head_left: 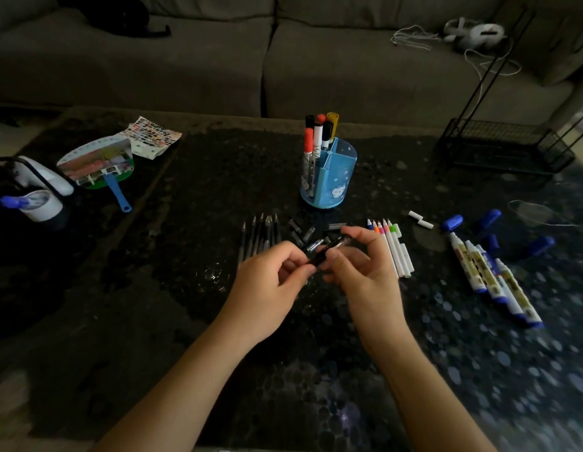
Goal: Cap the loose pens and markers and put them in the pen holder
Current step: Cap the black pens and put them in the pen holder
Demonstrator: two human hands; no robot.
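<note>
**Both hands on one black pen over the middle of the table**

The left hand [277,275] pinches a black pen [319,252] between thumb and curled fingers. The right hand [365,265] grasps the pen's other end with thumb and fingertips. Whether a cap is on it cannot be made out.

Just beyond the hands lie a row of uncapped black pens [260,236] and a loose heap of dark caps [301,231]. The blue pen holder [329,172] stands upright behind them, with capped markers [317,135] in its far compartments and the near ones open.

Touching the right hand's far side is a row of thin coloured markers [392,246]. Farther right are white caps [420,219], thick whiteboard markers [492,275] and scattered blue caps [451,222].

A wire rack [502,148] stands at the far right corner of the table [185,321]. A hand fan [97,164], a sticker sheet [153,135] and a white cup [42,205] sit well off to the left. A sofa [218,60] runs along the far edge.

Bare tabletop lies left of the pens and nearest the person.
</note>
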